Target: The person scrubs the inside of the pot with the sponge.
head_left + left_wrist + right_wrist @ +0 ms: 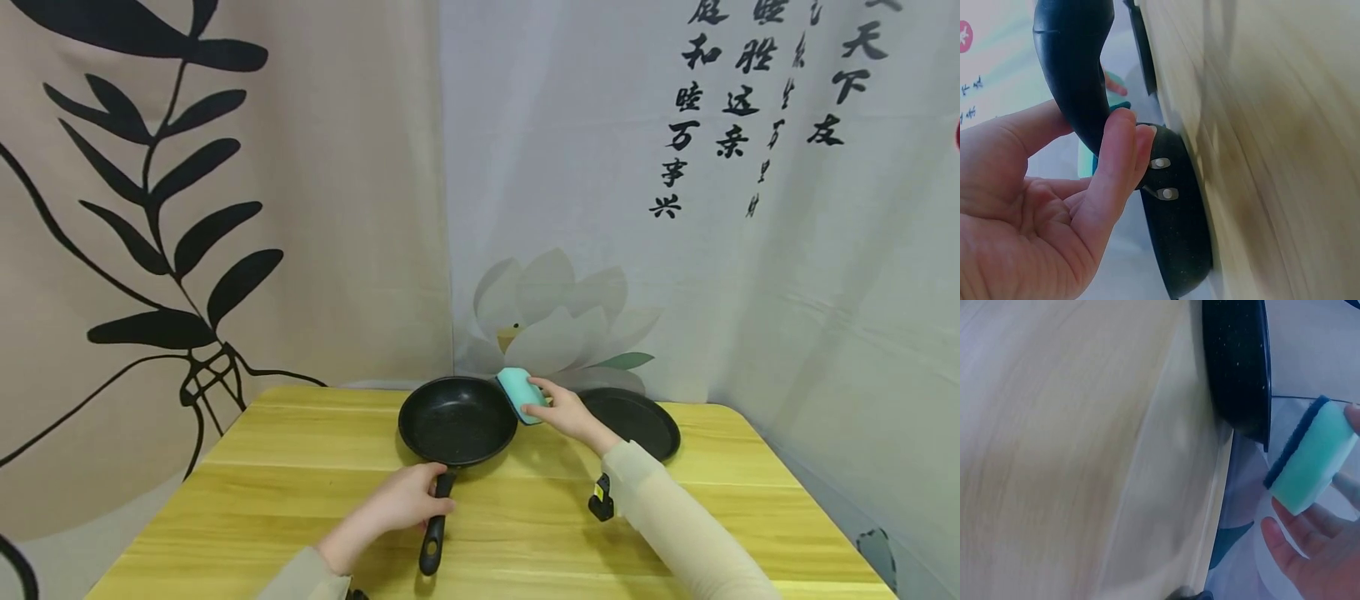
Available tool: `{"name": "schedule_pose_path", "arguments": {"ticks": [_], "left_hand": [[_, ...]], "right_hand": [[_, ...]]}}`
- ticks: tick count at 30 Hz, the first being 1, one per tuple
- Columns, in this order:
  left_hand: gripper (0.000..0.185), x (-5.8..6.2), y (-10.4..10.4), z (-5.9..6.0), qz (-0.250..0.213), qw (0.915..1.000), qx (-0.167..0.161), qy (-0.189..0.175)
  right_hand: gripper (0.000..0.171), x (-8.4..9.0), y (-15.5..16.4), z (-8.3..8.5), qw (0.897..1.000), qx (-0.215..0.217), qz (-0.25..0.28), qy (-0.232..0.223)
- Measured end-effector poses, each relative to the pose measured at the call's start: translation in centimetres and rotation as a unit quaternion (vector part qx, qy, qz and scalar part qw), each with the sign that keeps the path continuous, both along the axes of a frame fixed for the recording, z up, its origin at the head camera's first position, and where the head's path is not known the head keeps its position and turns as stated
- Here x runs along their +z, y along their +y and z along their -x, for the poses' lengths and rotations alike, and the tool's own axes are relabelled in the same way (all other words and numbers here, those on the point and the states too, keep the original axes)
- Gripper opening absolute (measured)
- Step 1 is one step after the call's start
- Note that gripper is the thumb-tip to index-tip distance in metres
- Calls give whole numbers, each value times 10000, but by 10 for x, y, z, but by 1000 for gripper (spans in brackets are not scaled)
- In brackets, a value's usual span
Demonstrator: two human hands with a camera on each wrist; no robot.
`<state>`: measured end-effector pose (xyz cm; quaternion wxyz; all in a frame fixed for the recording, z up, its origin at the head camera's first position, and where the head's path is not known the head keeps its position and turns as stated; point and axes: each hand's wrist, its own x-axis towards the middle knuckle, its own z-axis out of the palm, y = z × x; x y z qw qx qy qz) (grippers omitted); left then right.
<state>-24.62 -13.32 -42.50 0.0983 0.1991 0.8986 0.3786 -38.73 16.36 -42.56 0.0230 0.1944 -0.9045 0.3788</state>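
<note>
Far left, I see a beige backdrop cloth (225,208) printed with black leaves; it meets a pale grey cloth (825,275) carrying a lotus print and black calligraphy. Both hang behind a yellow wood-grain table (262,500).

On the table, the left hand (401,500) curls its fingers round the black handle (433,533) of the frying pan (457,421), near where the handle joins the bowl. The pan sits flat, left of centre, toward the far edge.

Just right of the pan's rim, the right hand (566,412) pinches a teal sponge (519,393) with a dark blue scouring face, thumb one side, fingers the other. I read the sponge as lifted and tilted beside the rim, though whether it touches the pan I cannot tell.

Behind that wrist lies a second dark pan (637,421). A small black-and-yellow device (602,498) hangs under the right sleeve.
</note>
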Motion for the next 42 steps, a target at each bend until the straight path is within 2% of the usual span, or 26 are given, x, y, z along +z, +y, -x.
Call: {"name": "schedule_pose_path", "arguments": {"ticks": [10,22,29,42], "left_hand": [[63,-6,26,13,105,9999,18,72],[63,-5,56,18,-29,9999,78,109],[59,-3,60,17,-179,9996,190,46],[64,-8,61,19,-457,9987,97,-208]], "right_hand": [[66,5,10,2,9996,51,-246,83],[66,5,19,9,9995,155,-263,32],[66,8,19,7,9989,216,-416,44],[63,22,25,7,9947,440,-922,109]]}}
